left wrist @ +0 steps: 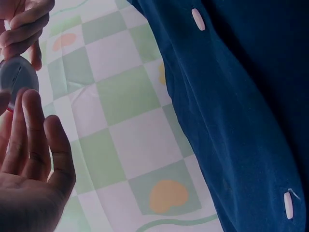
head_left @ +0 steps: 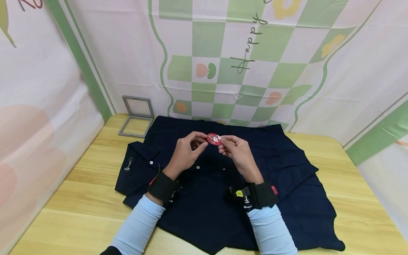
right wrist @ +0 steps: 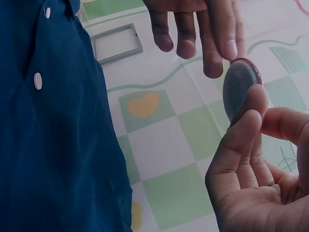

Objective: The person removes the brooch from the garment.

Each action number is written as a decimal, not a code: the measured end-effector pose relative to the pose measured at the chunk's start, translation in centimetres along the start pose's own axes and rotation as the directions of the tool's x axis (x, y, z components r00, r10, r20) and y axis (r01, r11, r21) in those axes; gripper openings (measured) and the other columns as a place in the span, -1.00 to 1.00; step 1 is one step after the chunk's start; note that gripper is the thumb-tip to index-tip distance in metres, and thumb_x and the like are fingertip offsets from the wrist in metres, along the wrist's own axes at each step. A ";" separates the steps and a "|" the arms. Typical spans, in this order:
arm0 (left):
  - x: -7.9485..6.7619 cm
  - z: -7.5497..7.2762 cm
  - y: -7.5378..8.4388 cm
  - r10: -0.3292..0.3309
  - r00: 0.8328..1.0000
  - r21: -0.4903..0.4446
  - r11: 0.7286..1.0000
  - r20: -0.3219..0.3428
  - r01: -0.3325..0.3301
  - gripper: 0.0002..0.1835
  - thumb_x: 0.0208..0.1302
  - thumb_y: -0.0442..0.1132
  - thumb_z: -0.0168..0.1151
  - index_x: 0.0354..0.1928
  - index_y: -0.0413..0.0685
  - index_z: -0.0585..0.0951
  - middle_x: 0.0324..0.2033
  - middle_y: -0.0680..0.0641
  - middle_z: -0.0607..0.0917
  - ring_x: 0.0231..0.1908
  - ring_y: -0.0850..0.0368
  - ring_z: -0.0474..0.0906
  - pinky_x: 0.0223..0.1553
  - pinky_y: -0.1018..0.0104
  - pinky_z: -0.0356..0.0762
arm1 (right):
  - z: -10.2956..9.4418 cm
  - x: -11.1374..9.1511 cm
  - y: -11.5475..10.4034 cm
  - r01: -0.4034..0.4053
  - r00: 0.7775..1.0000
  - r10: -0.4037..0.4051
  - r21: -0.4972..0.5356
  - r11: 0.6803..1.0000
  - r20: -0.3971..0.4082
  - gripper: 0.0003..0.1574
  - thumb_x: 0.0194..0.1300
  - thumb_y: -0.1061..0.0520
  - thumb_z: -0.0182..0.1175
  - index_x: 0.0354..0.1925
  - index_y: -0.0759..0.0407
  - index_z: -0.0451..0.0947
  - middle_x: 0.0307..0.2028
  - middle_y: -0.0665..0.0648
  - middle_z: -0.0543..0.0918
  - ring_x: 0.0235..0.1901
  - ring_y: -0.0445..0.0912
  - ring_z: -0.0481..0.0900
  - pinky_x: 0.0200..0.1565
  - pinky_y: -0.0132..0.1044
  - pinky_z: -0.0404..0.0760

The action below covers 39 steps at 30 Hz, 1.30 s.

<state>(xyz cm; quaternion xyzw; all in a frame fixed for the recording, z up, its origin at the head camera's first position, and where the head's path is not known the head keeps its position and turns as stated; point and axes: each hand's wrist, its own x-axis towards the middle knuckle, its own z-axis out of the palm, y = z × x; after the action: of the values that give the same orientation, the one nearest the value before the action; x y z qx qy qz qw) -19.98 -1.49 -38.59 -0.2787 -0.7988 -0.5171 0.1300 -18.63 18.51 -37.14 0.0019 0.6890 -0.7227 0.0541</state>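
Observation:
A round pin badge (head_left: pixel 214 139), red with a white cartoon figure on its front, is held up over a dark navy shirt (head_left: pixel 204 198). My right hand (head_left: pixel 237 152) pinches its right edge between thumb and fingers. At the opposite edge, the thumb and index finger of my left hand (head_left: pixel 186 154) hold the rim, the other fingers fanned out. Both wrist views show the badge's grey back (right wrist: pixel 240 89); a thin pin bar (left wrist: pixel 17 76) crosses it in the left wrist view. White buttons (right wrist: pixel 38 81) run along the shirt's front placket.
An open grey square frame (head_left: pixel 137 117) stands at the table's back left corner, beside the shirt. The shirt lies spread over the wooden table (head_left: pixel 79 198). A green-checked cloth (head_left: pixel 223 71) hangs behind the table, with another patterned cloth (head_left: pixel 38 106) along the left.

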 end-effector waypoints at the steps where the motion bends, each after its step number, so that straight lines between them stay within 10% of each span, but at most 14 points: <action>1: 0.0 0.0 0.0 -0.018 1.000 -0.004 1.000 0.000 0.018 -0.79 0.36 -0.28 0.23 -0.01 -0.17 0.62 -0.27 -0.13 0.74 -0.37 0.12 0.63 -0.29 0.36 0.59 | 0.0 0.0 0.0 0.011 1.000 -0.011 -0.001 1.000 -0.009 -0.55 0.49 0.13 0.06 0.19 0.42 0.40 -0.48 -0.11 0.67 -0.47 -0.30 0.62 -0.29 -0.49 0.62; 16: -0.1 0.7 0.3 -0.261 0.965 -0.155 0.953 0.007 0.258 -0.72 0.46 -0.15 0.11 -0.02 -0.20 0.64 -0.25 -0.18 0.77 -0.36 0.01 0.70 -0.31 0.35 0.62 | 0.7 0.1 0.1 0.066 0.998 -0.067 -0.112 0.992 -0.006 -0.56 0.50 0.13 0.06 0.22 0.35 0.39 -0.46 -0.16 0.69 -0.42 -0.30 0.67 -0.24 -0.47 0.64; 31: -0.1 0.3 0.7 -0.358 0.932 -0.271 0.893 0.058 0.360 -0.72 0.43 -0.20 0.16 0.00 -0.27 0.61 -0.21 -0.28 0.74 -0.24 -0.07 0.72 -0.07 0.02 0.66 | 0.6 0.2 0.4 0.059 0.998 -0.056 -0.144 0.988 0.027 -0.56 0.49 0.10 0.07 0.21 0.31 0.37 -0.44 -0.15 0.70 -0.40 -0.28 0.68 -0.18 -0.37 0.68; 39: 0.1 0.6 0.4 -0.407 0.911 -0.315 0.859 0.062 0.405 -0.74 0.43 -0.21 0.16 -0.01 -0.25 0.62 -0.20 -0.26 0.74 -0.27 0.05 0.73 -0.07 0.19 0.68 | 0.5 0.3 0.5 0.061 0.998 -0.059 -0.135 0.989 0.022 -0.56 0.49 0.09 0.07 0.22 0.28 0.37 -0.44 -0.14 0.71 -0.40 -0.27 0.69 -0.22 -0.43 0.66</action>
<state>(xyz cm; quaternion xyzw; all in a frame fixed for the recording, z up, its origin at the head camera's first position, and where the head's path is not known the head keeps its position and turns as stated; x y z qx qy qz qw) -19.80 -0.75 -38.49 -0.1198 -0.7442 -0.6566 -0.0261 -18.85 17.95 -37.66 -0.0291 0.7356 -0.6757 0.0385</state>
